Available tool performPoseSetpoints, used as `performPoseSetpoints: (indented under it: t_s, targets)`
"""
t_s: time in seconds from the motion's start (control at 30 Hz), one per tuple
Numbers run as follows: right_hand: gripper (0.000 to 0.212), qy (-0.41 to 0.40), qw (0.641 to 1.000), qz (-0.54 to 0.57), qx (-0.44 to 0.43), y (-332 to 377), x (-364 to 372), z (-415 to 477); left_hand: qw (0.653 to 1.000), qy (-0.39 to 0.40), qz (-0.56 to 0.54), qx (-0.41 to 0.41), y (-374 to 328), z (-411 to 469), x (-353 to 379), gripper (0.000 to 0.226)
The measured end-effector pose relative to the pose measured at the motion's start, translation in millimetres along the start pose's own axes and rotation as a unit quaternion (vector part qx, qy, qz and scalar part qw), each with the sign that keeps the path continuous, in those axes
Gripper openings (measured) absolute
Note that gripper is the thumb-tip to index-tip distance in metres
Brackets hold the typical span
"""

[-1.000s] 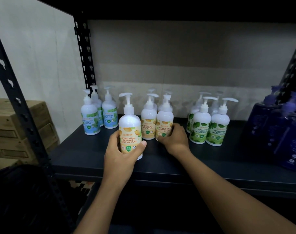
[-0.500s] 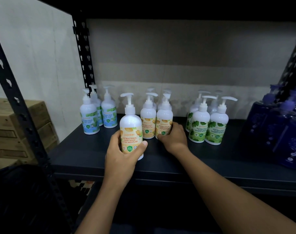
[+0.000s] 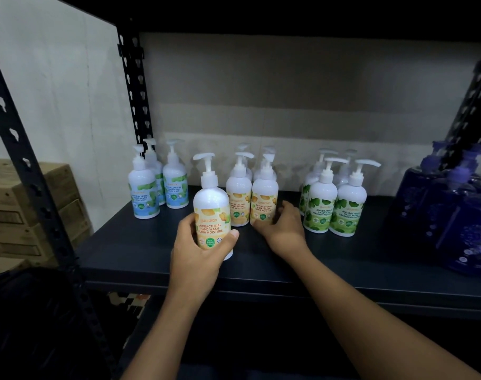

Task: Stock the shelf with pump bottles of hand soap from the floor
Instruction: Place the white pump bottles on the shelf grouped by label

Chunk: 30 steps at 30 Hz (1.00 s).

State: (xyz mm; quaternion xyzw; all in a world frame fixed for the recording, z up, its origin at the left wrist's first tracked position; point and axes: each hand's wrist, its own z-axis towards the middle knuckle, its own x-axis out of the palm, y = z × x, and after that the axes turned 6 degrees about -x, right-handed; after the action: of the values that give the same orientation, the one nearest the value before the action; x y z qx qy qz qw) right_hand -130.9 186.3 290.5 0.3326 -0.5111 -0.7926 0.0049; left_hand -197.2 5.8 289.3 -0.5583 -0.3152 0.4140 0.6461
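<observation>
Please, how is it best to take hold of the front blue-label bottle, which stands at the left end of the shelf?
Grip the blue-label bottle round its wide white body, over the label, coming from the front. It stands upright, and its front and left side are free, while other bottles stand close behind it and to its right. Its pump head sits on a thin neck, so it is probably a poor hold.

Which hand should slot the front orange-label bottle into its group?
Left: the left hand grips the front bottle, upright beside the orange group; the right hand is occupied, holding a stocked bottle there.
</observation>
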Motion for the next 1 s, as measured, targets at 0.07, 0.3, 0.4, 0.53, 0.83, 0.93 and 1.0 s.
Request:
performPoseSetpoints:
  t_s: [0.07,0.3,0.4,0.53,0.83,0.93,1.0]
  targets:
    - [0.081,0.018,0.998,-0.057,-0.027,-3.4,-8.3,-13.8,1.0,0.002,0.0,-0.008,-1.8,1.9,1.8,0.059]
    - [0.072,0.125,0.933,-0.322,-0.097,-17.0,-43.1,-51.0,0.998,0.011,0.056,-0.003,-3.0,6.1,13.7,0.056]
    - [0.071,0.167,0.918,-0.352,-0.073,-19.7,-44.5,-54.7,0.995,0.015,0.1,0.008,-2.7,8.0,20.2,0.054]
    - [0.07,0.178,0.91,-0.368,-0.067,-19.6,-41.8,-56.2,0.984,-0.01,0.175,0.037,3.4,10.2,30.8,0.063]
    - [0.069,0.17,0.913,-0.365,-0.063,-17.0,-42.6,-58.9,0.966,-0.031,0.257,0.027,1.6,-2.4,36.6,0.073]
    - [0.069,0.17,0.914,-0.364,-0.061,-15.4,-43.0,-59.3,0.969,-0.028,0.247,0.01,2.0,-2.5,32.9,0.082]
    - [0.069,0.171,0.915,-0.361,-0.059,-14.7,-43.3,-59.6,0.969,-0.031,0.246,-0.003,3.6,-1.6,30.3,0.079]
